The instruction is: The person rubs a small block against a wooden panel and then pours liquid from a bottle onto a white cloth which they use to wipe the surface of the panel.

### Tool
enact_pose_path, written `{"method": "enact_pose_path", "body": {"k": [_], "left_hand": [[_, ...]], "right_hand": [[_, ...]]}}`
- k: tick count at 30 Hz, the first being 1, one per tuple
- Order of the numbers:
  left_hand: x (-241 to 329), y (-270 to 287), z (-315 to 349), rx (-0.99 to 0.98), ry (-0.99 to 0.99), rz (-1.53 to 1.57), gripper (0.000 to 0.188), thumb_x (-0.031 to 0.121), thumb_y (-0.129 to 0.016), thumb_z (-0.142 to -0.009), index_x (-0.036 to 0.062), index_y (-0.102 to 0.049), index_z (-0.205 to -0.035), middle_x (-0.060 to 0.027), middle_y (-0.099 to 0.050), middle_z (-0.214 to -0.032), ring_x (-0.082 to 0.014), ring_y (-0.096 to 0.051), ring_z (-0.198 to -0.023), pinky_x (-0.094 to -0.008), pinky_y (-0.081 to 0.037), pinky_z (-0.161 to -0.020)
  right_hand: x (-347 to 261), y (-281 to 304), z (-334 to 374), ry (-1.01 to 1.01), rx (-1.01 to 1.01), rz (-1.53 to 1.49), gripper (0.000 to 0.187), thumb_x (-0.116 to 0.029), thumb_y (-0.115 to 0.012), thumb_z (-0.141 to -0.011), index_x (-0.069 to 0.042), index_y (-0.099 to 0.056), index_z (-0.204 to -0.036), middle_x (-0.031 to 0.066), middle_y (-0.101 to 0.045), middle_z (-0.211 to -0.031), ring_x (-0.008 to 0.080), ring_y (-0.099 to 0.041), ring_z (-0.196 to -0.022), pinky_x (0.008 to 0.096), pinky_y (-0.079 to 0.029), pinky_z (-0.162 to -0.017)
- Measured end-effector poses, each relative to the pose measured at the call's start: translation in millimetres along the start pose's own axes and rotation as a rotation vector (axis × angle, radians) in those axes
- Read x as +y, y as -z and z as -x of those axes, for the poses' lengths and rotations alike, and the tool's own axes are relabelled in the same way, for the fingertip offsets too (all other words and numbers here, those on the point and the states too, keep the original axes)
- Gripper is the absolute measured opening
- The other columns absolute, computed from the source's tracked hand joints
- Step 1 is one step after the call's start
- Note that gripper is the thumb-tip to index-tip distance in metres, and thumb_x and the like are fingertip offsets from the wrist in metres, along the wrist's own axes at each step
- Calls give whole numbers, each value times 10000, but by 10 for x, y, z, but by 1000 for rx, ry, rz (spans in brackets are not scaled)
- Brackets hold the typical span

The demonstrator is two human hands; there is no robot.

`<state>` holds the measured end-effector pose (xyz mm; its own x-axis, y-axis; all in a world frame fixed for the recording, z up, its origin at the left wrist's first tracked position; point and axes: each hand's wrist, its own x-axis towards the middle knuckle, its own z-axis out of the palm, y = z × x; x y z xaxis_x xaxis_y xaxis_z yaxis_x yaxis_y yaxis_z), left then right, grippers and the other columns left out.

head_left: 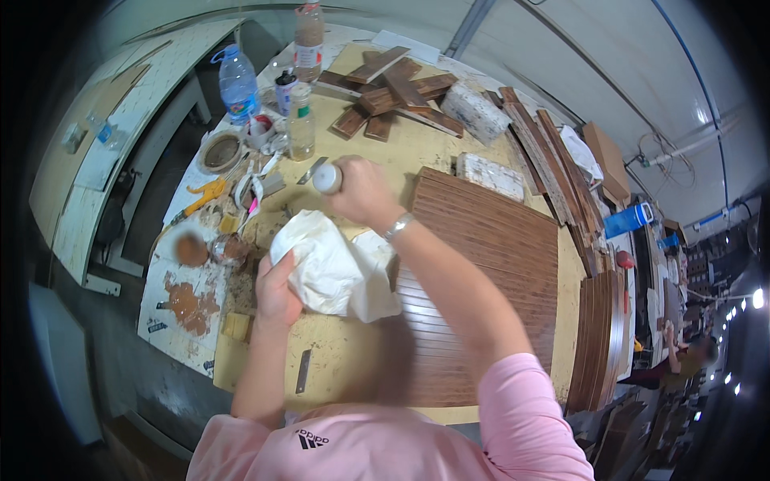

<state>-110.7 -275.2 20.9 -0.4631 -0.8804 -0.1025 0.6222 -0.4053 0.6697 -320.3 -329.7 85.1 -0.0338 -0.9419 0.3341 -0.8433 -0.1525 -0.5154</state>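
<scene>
My left hand (278,293) is closed on a crumpled white cloth (325,272), which hangs bunched above the yellowish tabletop. Above and beyond the cloth, my right hand (365,191) grips a bottle with a round white end (326,179); the rest of it is hidden by my fingers. A small metal blade (311,171) lies just left of that white end. Nearer to me a flat metal strip (303,371) rests on the table. Under my right forearm spreads a panel of brown wood strips (489,297), partly covered by the arm.
Loose dark wood pieces (405,92) are heaped at the back, beside white wrapped blocks (491,176). Several bottles, including a large clear jug (238,84), stand at back left. A tape roll (220,152) and a yellow-handled tool (206,195) lie left. Stacked planks (595,341) line the right.
</scene>
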Motion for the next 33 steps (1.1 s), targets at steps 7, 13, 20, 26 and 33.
{"method": "enact_pose_path", "body": {"k": [7, 13, 20, 26, 33], "left_hand": [[100, -84, 343, -94, 89, -137, 485, 48, -489, -966, -111, -420, -1419, -214, -540, -1401, -305, -547, -1286, -424, -404, -1112], [-43, -613, 742, -376, 220, -289, 575, -43, -473, -911, -117, -357, -1470, -199, -488, -1469, -291, -505, -1341, -410, -371, -1140], [-728, -1360, 1293, -801, 591, -691, 588, -122, -441, -884, -32, -450, -1465, -121, -520, -1462, -166, -470, -1346, -309, -325, -1142], [-2286, -1700, 1816, -1432, -19, -1510, 602, -19, -497, -872, -9, -407, -1467, -168, -414, -1533, -305, -346, -1451, -510, -237, -1186], [-3743, -2656, 2216, -1617, -443, -1483, 644, 38, -547, -833, 38, -427, -1466, -164, -392, -1550, -307, -355, -1453, -485, -287, -1165]], "right_hand": [[485, -446, 38, -308, 77, -833, 386, -196, -851, -737, 28, -680, -1000, 138, -742, -948, 259, -704, -890, 351, -538, -831], [785, 123, 528, -106, -86, -575, 900, -354, -877, -729, 47, -462, -1420, 254, -527, -1406, 323, -485, -1341, 373, -364, -1136], [1337, 2198, 3497, -465, 204, -135, 877, -269, -843, -735, 27, -433, -1451, 239, -454, -1481, 323, -427, -1389, 407, -325, -1167], [1067, 2326, 6207, -857, 276, -359, 1127, -191, -891, -627, -1, -273, -1550, 190, -314, -1588, 291, -297, -1473, 378, -221, -1211], [1157, 1840, 6506, -814, 357, -561, 1101, -137, -901, -603, -1, -311, -1523, 183, -439, -1506, 303, -364, -1430, 390, -295, -1179]]}}
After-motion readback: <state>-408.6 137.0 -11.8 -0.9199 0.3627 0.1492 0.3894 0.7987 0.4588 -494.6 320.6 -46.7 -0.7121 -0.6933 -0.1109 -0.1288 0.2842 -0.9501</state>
